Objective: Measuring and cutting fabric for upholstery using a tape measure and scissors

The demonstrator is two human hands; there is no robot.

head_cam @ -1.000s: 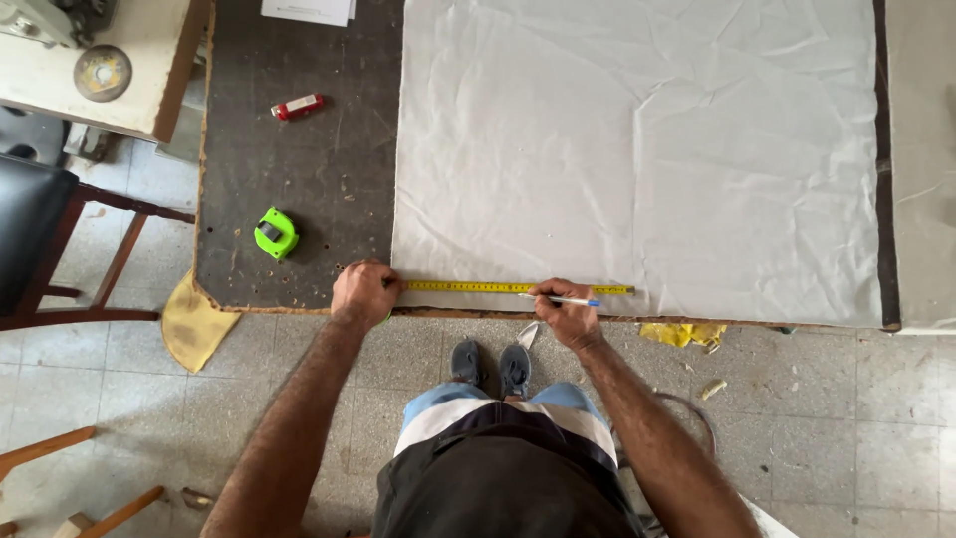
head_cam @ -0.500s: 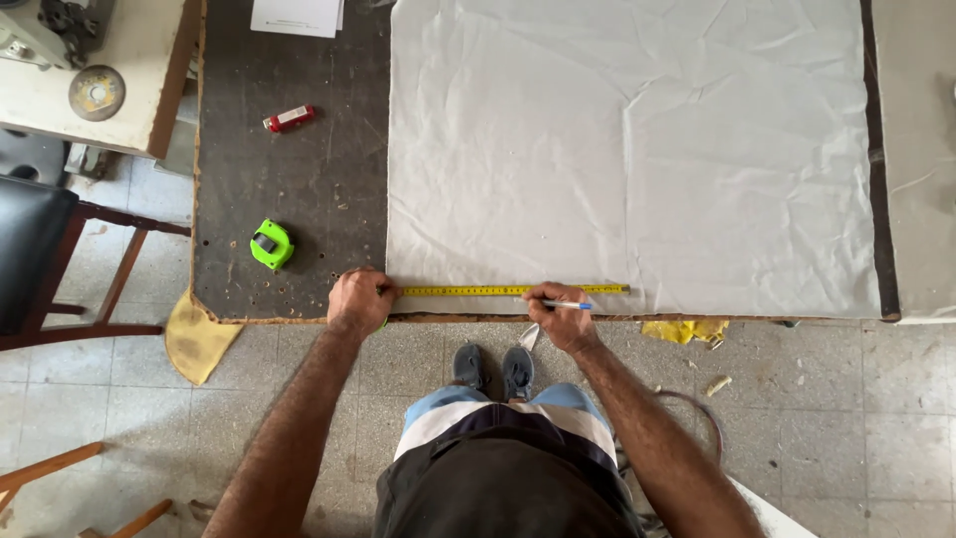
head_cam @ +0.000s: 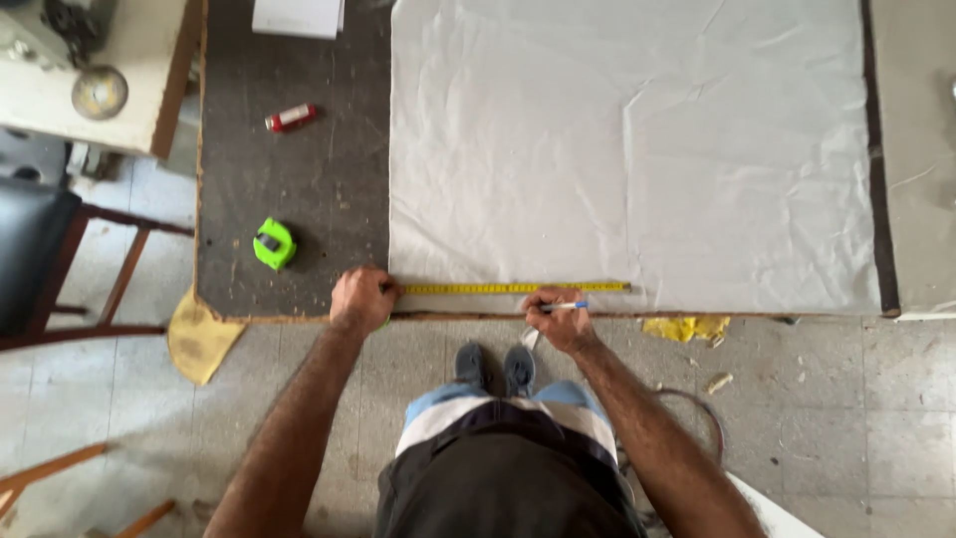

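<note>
At table edge, left hand (head_cam: pixel 360 298) pressed flat on yellow tape measure (head_cam: pixel 513 288) over white fabric (head_cam: pixel 627 149); right hand (head_cam: pixel 560 319) pinching pen (head_cam: pixel 564 307)

Open room is left over the dark table (head_cam: pixel 299 189) to the left of the white cloth (head_cam: pixel 617 149), broken only by a green tape measure (head_cam: pixel 274 244) near the front edge and a red marker (head_cam: pixel 291 118) further back; the two are set well apart. A white paper (head_cam: pixel 299 15) is laid at the far edge. The cloth's near edge is taken up by the yellow tape (head_cam: pixel 513 288), with the left hand (head_cam: pixel 360 299) and right hand (head_cam: pixel 560 319) at it. The cloth's middle is unobstructed.
</note>
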